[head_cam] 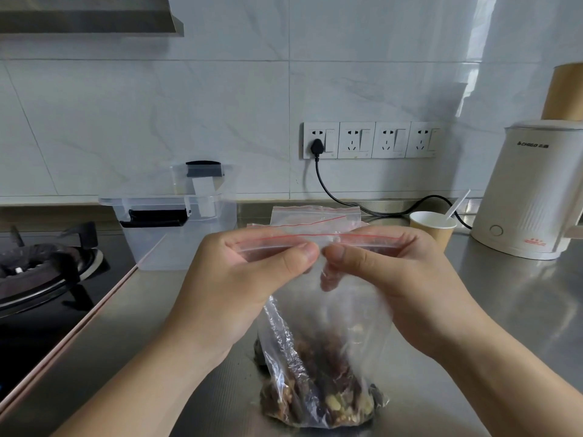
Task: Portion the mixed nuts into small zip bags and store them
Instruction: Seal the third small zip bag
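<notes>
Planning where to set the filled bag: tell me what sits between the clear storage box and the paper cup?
Head view: empty zip bags lie between the storage box and paper cup.

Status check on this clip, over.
Left hand and right hand pinching zip bag seal. Mixed nuts inside. Storage box behind, unobstructed.

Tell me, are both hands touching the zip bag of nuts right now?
Touching. The head view shows the left hand and right hand each pinching the red zip strip of the zip bag, thumbs pressed on the plastic.
</notes>
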